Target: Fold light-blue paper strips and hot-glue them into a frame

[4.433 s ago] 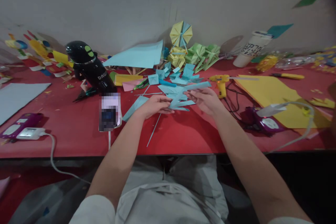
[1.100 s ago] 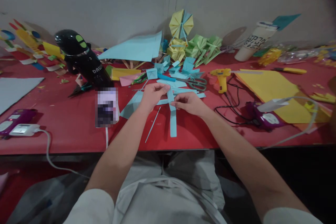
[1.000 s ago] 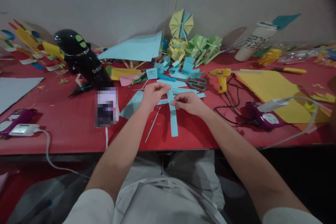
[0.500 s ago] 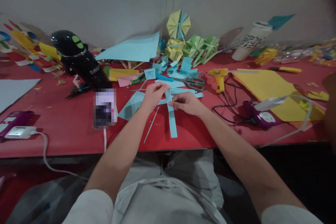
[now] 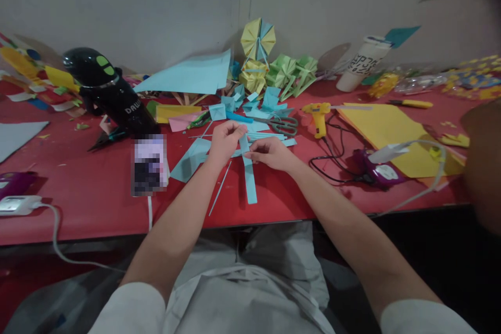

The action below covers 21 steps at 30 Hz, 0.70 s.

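A light-blue paper strip (image 5: pixel 249 180) hangs between my hands over the red table, its long end pointing toward me. My left hand (image 5: pixel 227 141) pinches its upper end. Lower down, my right hand (image 5: pixel 272 152) pinches the strip's right edge between thumb and fingers. Behind my hands lie thin blue paper sticks (image 5: pixel 270 136) and scissors (image 5: pixel 285 125) with grey handles. A blue paper sheet (image 5: pixel 190 162) lies left of my left hand. Nearer to me, a thin paper stick (image 5: pixel 219 188) rests on the table.
A yellow glue gun (image 5: pixel 319 117) with a black cord sits right, near yellow paper (image 5: pixel 391 135) and a purple power socket (image 5: pixel 381 169). A phone (image 5: pixel 149 164) and a black bottle (image 5: pixel 113 91) are left. Folded paper ornaments (image 5: pixel 258 42) stand at the back. Part of another person shows at the right edge.
The camera view has turned slightly right, so everything sits a little further left. Both hands keep their pinch on the blue paper strip, with hardly any other movement.
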Tool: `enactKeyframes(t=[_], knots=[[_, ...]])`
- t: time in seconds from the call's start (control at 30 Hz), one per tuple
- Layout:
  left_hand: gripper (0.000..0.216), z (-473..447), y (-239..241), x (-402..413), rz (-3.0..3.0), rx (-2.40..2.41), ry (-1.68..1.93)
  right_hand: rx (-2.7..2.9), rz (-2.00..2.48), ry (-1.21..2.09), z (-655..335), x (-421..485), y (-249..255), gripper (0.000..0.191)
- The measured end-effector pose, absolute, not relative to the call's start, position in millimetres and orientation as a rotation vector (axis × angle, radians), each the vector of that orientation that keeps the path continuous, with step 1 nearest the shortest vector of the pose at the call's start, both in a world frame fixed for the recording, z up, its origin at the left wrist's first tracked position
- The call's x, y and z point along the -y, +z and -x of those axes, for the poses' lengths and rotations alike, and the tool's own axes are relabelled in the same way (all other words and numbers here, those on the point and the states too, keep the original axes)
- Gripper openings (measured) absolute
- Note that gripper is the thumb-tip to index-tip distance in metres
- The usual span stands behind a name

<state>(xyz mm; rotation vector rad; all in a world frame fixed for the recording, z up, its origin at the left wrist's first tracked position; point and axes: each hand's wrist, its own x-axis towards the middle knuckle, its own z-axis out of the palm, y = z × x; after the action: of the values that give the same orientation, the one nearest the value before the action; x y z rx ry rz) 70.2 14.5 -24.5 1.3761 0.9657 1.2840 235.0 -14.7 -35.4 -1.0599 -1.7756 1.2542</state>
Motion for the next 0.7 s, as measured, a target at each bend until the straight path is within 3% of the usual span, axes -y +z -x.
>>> enactKeyframes(t=[0.23,0.47,0.7], knots=[[0.039,-63,-27,-18,-1.319,-0.921,1.171,1.759,1.07,1.27,-239,15,-36,0.037],[0.041,-64,-34,-20,-1.639,-1.2,1.414,1.763,1.063,1.297,-234,15,-35,0.036],[0.034,-67,-32,-18,-1.495,-0.959,1.283,1.741,1.074,1.278,-237,14,-38,0.033]])
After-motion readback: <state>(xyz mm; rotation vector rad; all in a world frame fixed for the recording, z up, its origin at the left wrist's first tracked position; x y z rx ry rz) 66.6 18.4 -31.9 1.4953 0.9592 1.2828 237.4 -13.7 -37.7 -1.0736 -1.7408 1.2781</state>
